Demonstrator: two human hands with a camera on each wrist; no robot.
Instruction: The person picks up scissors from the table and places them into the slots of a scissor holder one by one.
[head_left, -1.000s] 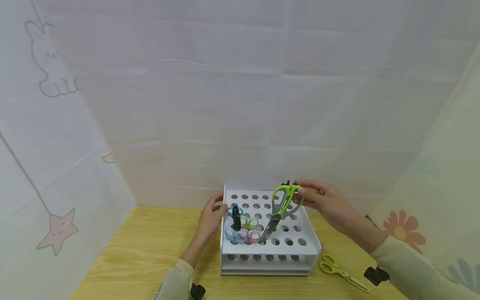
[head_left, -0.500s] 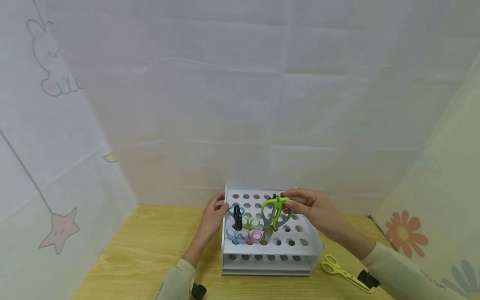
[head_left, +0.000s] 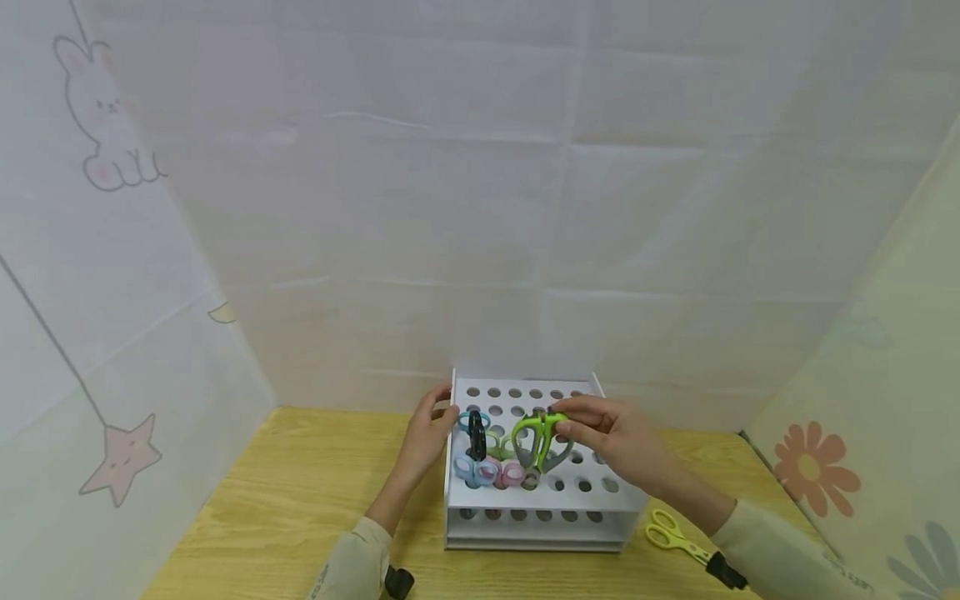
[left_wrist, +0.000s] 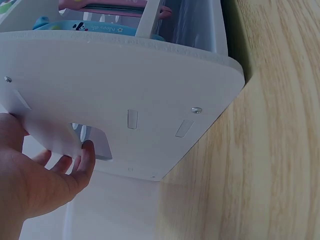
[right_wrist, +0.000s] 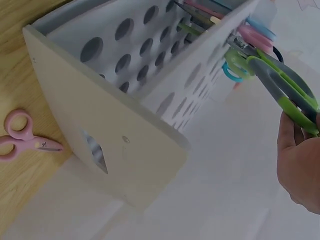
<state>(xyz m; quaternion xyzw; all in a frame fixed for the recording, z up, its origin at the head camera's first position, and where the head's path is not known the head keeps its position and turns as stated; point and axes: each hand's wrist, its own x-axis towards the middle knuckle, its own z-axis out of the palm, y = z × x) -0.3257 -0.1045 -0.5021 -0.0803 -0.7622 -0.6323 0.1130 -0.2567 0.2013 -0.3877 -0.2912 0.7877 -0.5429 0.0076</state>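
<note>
rack [head_left: 592, 500] mid-table [head_left: 300, 500] | scissors [head_left: 540, 442] in rack | loose scissors [head_left: 671, 537] right of rack

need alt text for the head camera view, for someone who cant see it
A person's right hand holds green-handled scissors whose blades stand in a hole of a white perforated rack on a wooden table. The left hand touches the rack's left side, beside small pastel scissors already standing in holes. Yellow-green scissors lie on the table to the right.

Wooden table [head_left: 300, 500] under white rack [head_left: 536, 521], yellow scissors [head_left: 671, 537]
</note>
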